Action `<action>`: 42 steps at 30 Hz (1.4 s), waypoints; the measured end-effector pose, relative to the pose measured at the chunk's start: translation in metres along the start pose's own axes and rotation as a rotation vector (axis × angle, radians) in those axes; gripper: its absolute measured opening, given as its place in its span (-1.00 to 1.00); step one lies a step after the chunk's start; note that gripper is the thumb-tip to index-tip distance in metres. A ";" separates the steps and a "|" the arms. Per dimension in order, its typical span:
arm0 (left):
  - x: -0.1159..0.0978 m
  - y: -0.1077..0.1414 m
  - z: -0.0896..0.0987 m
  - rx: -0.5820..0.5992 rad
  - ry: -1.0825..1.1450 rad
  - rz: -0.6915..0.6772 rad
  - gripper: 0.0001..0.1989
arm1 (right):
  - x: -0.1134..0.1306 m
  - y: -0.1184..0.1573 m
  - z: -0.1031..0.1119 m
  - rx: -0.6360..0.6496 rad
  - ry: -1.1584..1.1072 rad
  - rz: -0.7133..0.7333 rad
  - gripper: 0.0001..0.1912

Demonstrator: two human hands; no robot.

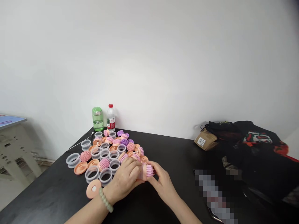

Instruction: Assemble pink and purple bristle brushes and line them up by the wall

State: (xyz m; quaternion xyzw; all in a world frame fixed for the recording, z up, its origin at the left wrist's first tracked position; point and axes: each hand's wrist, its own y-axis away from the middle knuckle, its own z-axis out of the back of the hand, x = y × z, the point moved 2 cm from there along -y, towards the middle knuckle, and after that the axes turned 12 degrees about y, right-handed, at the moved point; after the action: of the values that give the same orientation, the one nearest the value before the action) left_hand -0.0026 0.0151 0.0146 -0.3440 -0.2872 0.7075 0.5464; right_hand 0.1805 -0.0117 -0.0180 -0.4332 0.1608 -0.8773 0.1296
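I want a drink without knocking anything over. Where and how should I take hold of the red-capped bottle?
Grip the red-capped bottle around its upper body, coming from the right. It stands upright, with the green bottle close on its left, the wall behind and a clear ring in front, so that side looks freest.

This place looks like a small workroom with a plain white wall (149,68). On the black table (173,152) there are many loose rings (105,175) and pink brush heads (104,164), gathered like parts for assembling. At the left stands a pale metal frame (17,149) with holes. It may also be an office corner; the view does not tell surely.
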 end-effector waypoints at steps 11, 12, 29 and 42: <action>0.000 -0.003 0.001 -0.033 -0.060 -0.044 -0.90 | 0.003 0.000 0.002 0.071 -0.095 -0.033 -0.49; -0.001 -0.003 0.001 -0.034 -0.064 -0.052 -0.92 | 0.003 0.000 0.001 0.086 -0.082 -0.048 -0.58; 0.000 -0.002 0.000 -0.038 -0.089 -0.069 -0.92 | 0.005 0.001 -0.003 0.014 -0.161 -0.059 -0.49; 0.000 -0.004 0.001 -0.023 -0.110 -0.055 -0.91 | 0.008 0.001 -0.003 0.003 -0.214 -0.086 -0.42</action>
State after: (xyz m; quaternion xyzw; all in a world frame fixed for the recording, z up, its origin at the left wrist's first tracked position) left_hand -0.0006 0.0158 0.0186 -0.3028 -0.3343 0.7068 0.5450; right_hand 0.1735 -0.0152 -0.0142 -0.5306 0.1262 -0.8311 0.1086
